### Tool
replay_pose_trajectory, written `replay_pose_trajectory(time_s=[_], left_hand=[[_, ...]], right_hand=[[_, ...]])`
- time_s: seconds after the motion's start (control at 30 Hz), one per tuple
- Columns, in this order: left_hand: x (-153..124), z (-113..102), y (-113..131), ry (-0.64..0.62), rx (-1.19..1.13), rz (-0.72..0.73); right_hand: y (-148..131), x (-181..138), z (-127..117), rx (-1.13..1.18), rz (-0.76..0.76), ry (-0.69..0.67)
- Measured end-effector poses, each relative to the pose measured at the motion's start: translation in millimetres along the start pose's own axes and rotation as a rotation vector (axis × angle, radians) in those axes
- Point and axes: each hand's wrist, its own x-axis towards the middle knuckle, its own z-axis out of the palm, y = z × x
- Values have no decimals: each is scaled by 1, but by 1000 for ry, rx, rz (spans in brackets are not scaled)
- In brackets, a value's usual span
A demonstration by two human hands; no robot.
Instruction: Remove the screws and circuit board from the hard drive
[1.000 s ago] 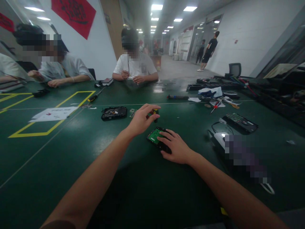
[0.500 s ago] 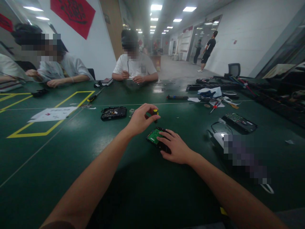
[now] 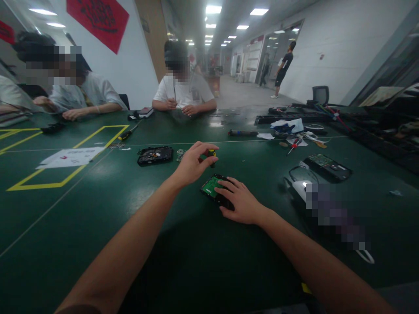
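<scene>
"Green tabletop (image 3: 108, 226) spreads across the foreground; beyond it, a long room recedes under bright ceiling lights (image 3: 214, 9); who sits opposite?"

"A co-worker in a white shirt (image 3: 200, 90) sits at the far edge; what are the near hands doing?"

"The left hand (image 3: 194, 163) pinches a yellow-and-black tool handle (image 3: 212, 153) between thumb and fingers, upright; I can't tell whether the tip touches anything below."

"And the right hand (image 3: 245, 203)?"

"It lies palm down over the hard drive (image 3: 208, 186), its fingers fairly widely spread across the top; the drive rests on the table's middle, its green circuit board showing to the left of those fingers."

"What else is close by?"

"To the left, an opened black drive (image 3: 155, 155) lies flat, with a little heap of small metal parts (image 3: 180, 155) just beside it; to the right, another drive (image 3: 327, 167) lies board side up, near a white cable (image 3: 365, 256) and a partly pixelated object; farther back, a red-handled screwdriver (image 3: 295, 145) rests near some paper scraps."
</scene>
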Motion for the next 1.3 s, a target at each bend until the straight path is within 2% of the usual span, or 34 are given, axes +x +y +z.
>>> replay_pose_trajectory(time_s=[0.23,0.43,0.5,0.67,0.93,1.17,1.3], left_hand=[[-1,1,-2,-116,-188,-20],[-1,10,1,75,-10,-37],[-1,12,3,95,20,-40],[-1,10,2,49,-15,-68],[-1,4,-2,-106,-156,-44],[0,5,-6,7,-40,-20],[0,2,-3,-2,12,-12]], right_hand=[[0,-1,0,-9,-1,8],[2,-2,1,-8,-2,5],[1,-2,1,-9,-2,4],[1,-1,1,-9,-4,-2],[2,-1,2,-3,-4,-4],[2,-1,2,1,6,2],[2,-1,1,2,5,-5]])
